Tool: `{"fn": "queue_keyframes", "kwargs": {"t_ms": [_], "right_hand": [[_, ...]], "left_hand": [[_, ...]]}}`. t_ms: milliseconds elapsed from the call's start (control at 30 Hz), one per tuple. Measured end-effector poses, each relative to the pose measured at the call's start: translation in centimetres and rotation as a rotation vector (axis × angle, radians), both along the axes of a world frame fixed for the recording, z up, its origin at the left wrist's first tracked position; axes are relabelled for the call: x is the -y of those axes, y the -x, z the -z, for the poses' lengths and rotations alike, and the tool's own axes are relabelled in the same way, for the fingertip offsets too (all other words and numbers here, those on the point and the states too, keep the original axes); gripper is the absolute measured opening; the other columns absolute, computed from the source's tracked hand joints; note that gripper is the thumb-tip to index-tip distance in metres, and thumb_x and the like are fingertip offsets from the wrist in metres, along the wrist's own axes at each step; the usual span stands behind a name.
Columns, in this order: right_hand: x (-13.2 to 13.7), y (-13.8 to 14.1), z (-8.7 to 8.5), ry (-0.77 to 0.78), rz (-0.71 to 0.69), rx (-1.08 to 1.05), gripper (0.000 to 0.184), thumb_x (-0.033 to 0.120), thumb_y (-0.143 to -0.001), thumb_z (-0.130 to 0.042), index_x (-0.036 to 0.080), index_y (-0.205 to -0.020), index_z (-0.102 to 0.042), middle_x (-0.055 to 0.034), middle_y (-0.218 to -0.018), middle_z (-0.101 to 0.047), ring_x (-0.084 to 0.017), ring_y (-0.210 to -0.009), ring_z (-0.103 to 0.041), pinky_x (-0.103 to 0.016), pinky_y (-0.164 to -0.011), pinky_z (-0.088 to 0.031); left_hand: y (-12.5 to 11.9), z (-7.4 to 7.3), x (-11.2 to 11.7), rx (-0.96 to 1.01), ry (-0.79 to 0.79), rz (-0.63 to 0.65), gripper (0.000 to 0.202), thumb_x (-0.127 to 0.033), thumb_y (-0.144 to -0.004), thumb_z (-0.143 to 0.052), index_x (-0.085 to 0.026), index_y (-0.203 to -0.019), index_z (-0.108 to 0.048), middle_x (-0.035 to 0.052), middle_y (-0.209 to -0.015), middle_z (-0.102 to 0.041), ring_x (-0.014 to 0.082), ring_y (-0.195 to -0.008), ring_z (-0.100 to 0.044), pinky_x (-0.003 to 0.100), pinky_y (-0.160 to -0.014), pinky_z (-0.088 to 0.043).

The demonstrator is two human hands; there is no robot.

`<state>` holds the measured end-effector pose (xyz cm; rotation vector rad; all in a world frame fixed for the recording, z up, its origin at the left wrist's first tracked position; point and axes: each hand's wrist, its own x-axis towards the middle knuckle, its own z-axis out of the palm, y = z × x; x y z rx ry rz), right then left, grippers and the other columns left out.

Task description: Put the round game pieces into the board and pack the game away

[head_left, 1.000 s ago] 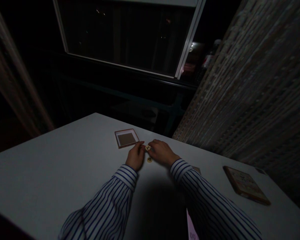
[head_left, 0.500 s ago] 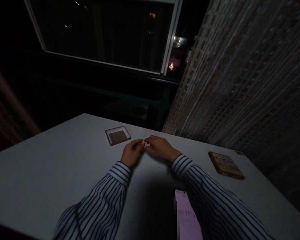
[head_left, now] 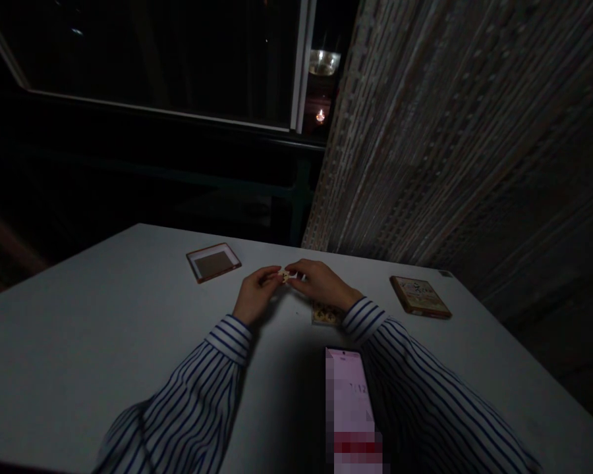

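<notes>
My left hand [head_left: 255, 291] and my right hand [head_left: 323, 283] meet over the middle of the white table. Between their fingertips is a small cream game piece [head_left: 284, 276] with dark marks, pinched from both sides. The fingers hide its edges, so I cannot tell whether it is one piece or more. Under my right wrist lies a small tray of similar cream pieces [head_left: 326, 314], round and dark-marked, partly covered by the hand. An open shallow box [head_left: 194, 264] with a brown panel inside sits beyond my left hand.
A flat box with a printed top [head_left: 420, 296] lies on the right of the white table [head_left: 128, 342]. A lit phone [head_left: 348, 388] is between my forearms. Behind the table hang a beaded string curtain [head_left: 400, 131] and a dark window [head_left: 178, 59].
The view has shifted a little to the right. My right hand sits slightly apart from the tray, so more of its pieces show. Both hands still pinch the cream piece.
</notes>
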<state>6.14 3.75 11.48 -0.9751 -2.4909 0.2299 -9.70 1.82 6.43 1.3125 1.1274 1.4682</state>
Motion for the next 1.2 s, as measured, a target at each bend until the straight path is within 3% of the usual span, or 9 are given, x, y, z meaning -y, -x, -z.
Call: {"fn": "queue_keyframes", "kwargs": {"t_ms": [267, 733, 933, 1200], "right_hand": [[0.4, -3.0, 0.4, -0.004, 0.101, -0.167, 0.028, 0.027, -0.082, -0.046, 0.016, -0.105, -0.058, -0.0051, -0.097, -0.063, -0.012, -0.081, -0.056, -0.025, -0.075, -0.041], [1.1, -6.1, 1.8, 0.056, 0.215, -0.234, 0.025, 0.023, -0.081, -0.046, 0.018, -0.100, -0.061, -0.0044, -0.096, -0.064, -0.013, -0.088, -0.057, -0.026, -0.079, -0.042], [1.2, -6.9, 2.2, 0.085, 0.219, -0.226, 0.025, 0.021, -0.080, -0.046, 0.018, -0.099, -0.062, -0.0043, -0.096, -0.065, -0.014, -0.088, -0.058, -0.027, -0.080, -0.042], [1.2, -7.4, 2.1, 0.091, 0.188, -0.159, 0.025, 0.021, -0.079, -0.047, 0.017, -0.099, -0.062, -0.0045, -0.096, -0.064, -0.014, -0.089, -0.057, -0.026, -0.079, -0.042]], "left_hand": [[-1.8, 0.2, 0.4, -0.035, 0.019, 0.037, 0.035, -0.034, -0.067, -0.062, -0.012, -0.094, -0.061, 0.0078, -0.088, -0.067, 0.0175, -0.081, -0.061, 0.033, -0.078, -0.047], [-5.4, 1.1, -0.1, -0.032, 0.010, 0.079, 0.030, -0.033, -0.067, -0.062, -0.012, -0.089, -0.063, 0.0079, -0.085, -0.066, 0.0173, -0.079, -0.061, 0.032, -0.078, -0.048], [-6.9, 1.2, -0.3, 0.119, 0.085, 0.116, 0.027, -0.029, -0.066, -0.063, -0.011, -0.086, -0.062, 0.0051, -0.075, -0.065, 0.0149, -0.070, -0.062, 0.029, -0.071, -0.050], [-8.3, 2.1, -0.6, 0.221, 0.121, 0.113, 0.028, -0.030, -0.064, -0.065, -0.012, -0.086, -0.063, 0.0054, -0.077, -0.067, 0.0153, -0.070, -0.062, 0.031, -0.073, -0.050]]}}
